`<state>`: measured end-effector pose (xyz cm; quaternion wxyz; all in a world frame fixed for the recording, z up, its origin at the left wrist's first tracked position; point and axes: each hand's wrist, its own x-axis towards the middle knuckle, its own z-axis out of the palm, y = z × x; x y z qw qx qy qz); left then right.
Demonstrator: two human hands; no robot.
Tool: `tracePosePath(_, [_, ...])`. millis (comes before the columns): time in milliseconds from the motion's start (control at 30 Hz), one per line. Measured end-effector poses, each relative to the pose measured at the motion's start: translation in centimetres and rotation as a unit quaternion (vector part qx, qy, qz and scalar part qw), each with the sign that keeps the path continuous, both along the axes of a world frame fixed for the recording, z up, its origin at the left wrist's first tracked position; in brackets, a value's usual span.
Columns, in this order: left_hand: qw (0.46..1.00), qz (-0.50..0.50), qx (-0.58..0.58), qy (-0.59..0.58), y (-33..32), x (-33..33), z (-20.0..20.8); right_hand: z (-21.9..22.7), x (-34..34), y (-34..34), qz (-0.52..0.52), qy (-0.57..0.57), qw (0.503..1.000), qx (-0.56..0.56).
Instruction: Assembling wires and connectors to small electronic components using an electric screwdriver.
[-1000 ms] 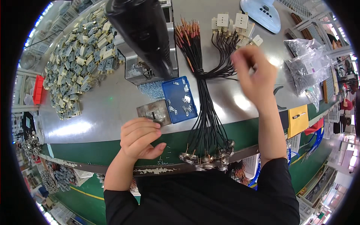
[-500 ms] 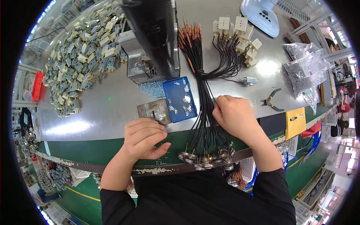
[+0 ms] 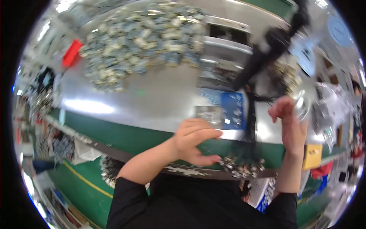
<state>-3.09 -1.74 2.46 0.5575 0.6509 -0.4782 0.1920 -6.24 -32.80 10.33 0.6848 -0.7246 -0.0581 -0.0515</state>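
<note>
My left hand (image 3: 196,141) hovers over the table's front edge, fingers together and thumb spread away, with nothing in it. Just beyond its fingers sit a small metal fixture plate (image 3: 209,113) and a blue tray (image 3: 233,112) with small metal pieces. My right hand (image 3: 290,122) is raised to the right of the tray, its fingers bent and smeared by motion; I cannot make out whether it holds anything. Between my hands a bundle of black wires (image 3: 249,118) runs toward me, ending in round metal parts (image 3: 242,167) at the table edge.
A large heap of grey and cream blocks (image 3: 145,42) covers the back left. Behind the tray stands a metal machine (image 3: 223,63), with a black arm-like object (image 3: 263,57) in front. To the right lie plastic bags (image 3: 331,103), a yellow pad (image 3: 312,156) and a pale blue fan base (image 3: 305,57).
The view has swung left, so the scene sits further right and is blurred. My right hand has lifted off the wire bundle and moved right; my left hand keeps near the fixture plate.
</note>
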Motion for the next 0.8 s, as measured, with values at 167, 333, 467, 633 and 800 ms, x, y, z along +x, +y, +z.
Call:
tracePosePath(167, [0.979,-0.041,-0.008,0.199,1.6,-1.8,0.8,1.5,2.2,8.2,0.164,-0.184,0.907,-0.342])
tracePosePath(333, [0.973,0.049,-0.044,0.222,1.6,-0.7,1.4,0.9,2.2,11.1,0.16,-0.212,0.883,-0.387])
tracePosePath(467, [0.888,-0.127,0.056,0.439,3.2,1.3,3.2,-0.3,1.4,10.1,0.19,-0.162,0.867,-0.431])
tracePosePath(633, [0.745,-0.31,-0.123,0.577,2.0,1.1,3.1,1.5,2.4,9.4,0.256,-0.215,0.86,-0.385])
tracePosePath(800, [0.723,-0.311,-0.201,0.583,1.1,1.3,1.5,1.8,3.1,9.1,0.27,-0.199,0.852,-0.403])
